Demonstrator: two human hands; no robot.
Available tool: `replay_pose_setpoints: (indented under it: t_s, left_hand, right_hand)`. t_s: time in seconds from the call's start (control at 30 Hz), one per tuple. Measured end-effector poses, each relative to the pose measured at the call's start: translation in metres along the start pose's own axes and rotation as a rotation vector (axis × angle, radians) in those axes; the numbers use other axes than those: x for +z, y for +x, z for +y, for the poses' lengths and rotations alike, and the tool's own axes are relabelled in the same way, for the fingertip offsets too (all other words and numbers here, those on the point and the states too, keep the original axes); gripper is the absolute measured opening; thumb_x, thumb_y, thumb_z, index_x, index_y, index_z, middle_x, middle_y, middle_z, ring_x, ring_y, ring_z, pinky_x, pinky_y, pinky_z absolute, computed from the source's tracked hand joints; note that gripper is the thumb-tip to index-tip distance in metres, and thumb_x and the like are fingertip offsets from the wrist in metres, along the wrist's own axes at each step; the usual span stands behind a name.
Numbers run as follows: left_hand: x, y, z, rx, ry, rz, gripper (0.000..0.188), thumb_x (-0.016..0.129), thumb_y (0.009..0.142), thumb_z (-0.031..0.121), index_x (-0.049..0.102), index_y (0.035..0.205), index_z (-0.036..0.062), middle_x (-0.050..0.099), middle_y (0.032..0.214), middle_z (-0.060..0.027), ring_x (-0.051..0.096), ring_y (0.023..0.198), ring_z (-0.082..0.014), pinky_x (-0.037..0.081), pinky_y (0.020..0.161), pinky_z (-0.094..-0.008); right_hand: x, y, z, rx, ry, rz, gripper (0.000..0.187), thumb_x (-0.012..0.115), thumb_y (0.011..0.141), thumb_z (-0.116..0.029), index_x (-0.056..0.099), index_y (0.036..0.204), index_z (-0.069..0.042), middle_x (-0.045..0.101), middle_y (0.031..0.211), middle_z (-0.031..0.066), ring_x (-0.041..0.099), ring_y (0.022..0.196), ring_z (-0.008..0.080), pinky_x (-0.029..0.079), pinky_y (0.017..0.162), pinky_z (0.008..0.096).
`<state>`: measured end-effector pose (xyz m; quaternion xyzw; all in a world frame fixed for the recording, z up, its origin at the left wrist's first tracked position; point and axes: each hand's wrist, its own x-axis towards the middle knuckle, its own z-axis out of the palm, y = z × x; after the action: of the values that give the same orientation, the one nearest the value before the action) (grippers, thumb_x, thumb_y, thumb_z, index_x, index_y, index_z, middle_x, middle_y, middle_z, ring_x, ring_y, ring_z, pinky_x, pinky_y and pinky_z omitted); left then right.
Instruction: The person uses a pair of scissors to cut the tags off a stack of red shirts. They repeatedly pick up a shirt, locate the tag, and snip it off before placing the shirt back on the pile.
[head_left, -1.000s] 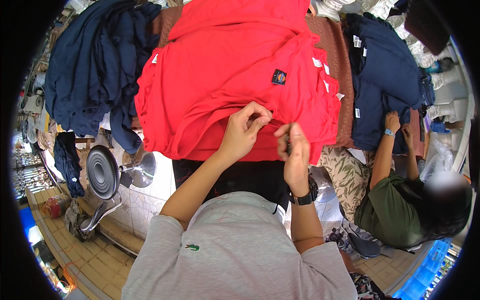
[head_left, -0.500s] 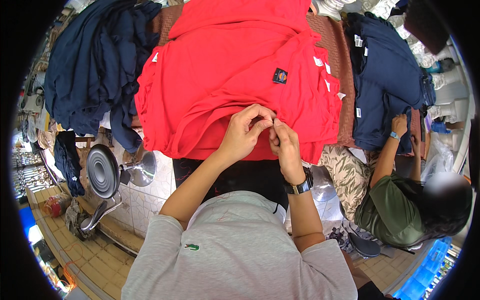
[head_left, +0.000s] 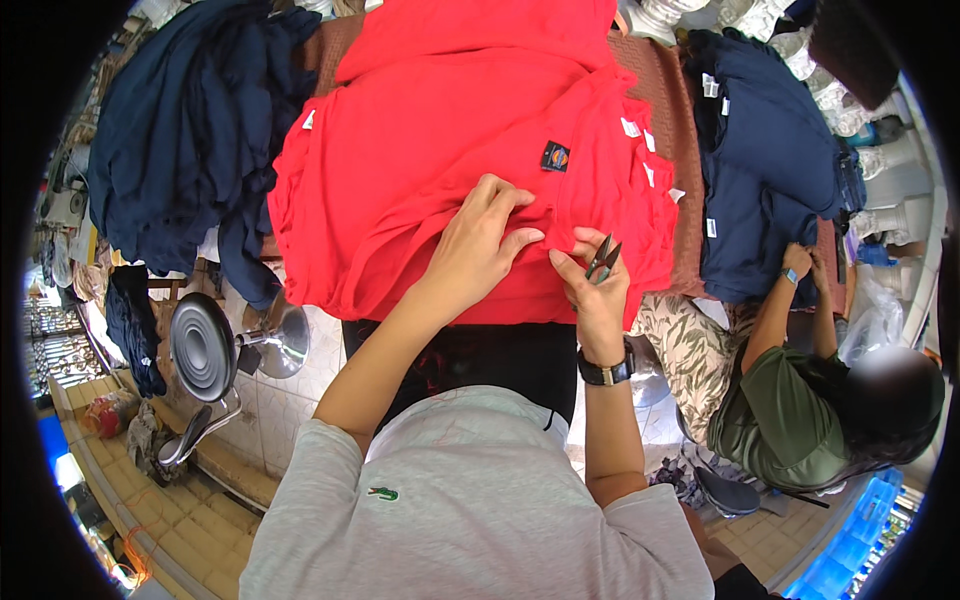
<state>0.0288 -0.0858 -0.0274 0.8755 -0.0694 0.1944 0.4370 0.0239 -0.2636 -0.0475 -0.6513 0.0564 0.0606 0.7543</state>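
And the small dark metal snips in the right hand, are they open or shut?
Open: the small dark metal snips in the right hand show two separated blade tips.

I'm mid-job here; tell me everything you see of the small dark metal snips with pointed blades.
The small dark metal snips with pointed blades are in the person's right hand, over the pile of red, soft-looking fabric garments. Two slim, tapering blades spread in a narrow V, tips pointing up the picture and slightly right. The metal looks dark grey with paler glints. The hand hides the handle end, so its shape cannot be told.
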Motion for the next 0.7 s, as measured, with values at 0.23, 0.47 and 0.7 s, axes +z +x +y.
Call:
replay_pose_setpoints:
  t_s: [0.23, 0.47, 0.7]
  left_hand:
    - [-0.034, 0.001, 0.009, -0.089, -0.267, 0.067, 0.011, 0.063, 0.096, 0.002, 0.053, 0.098, -0.0003, 0.057, 0.090, -0.0074, 0.058, 0.086, -0.0158, 0.049, 0.084, -0.0296]
    - [-0.049, -0.015, 0.009, -0.281, -0.735, 0.107, 0.007, 0.056, 0.100, 0.001, 0.059, 0.107, 0.0002, 0.058, 0.100, -0.0026, 0.053, 0.097, -0.0086, 0.043, 0.093, -0.0263]
    - [-0.051, -0.011, 0.002, -0.196, -0.237, 0.190, 0.033, 0.061, 0.096, -0.001, 0.063, 0.128, 0.0031, 0.057, 0.116, -0.0084, 0.057, 0.104, -0.0143, 0.045, 0.095, -0.0275]
  right_hand:
    - [0.025, 0.007, -0.018, -0.379, -0.053, 0.044, 0.033, 0.076, 0.084, 0.007, 0.062, 0.112, -0.001, 0.056, 0.094, -0.0019, 0.032, 0.055, -0.0041, 0.025, 0.051, 0.0165]
    - [0.043, 0.008, -0.024, -0.341, -0.021, 0.017, 0.031, 0.078, 0.084, 0.005, 0.064, 0.111, 0.000, 0.058, 0.087, -0.0029, 0.032, 0.055, -0.0041, 0.025, 0.051, 0.0170]
    - [0.049, 0.011, -0.018, -0.290, -0.062, -0.007, 0.030, 0.081, 0.082, 0.002, 0.069, 0.109, 0.000, 0.062, 0.086, -0.0033, 0.033, 0.057, -0.0034, 0.025, 0.050, 0.0170]
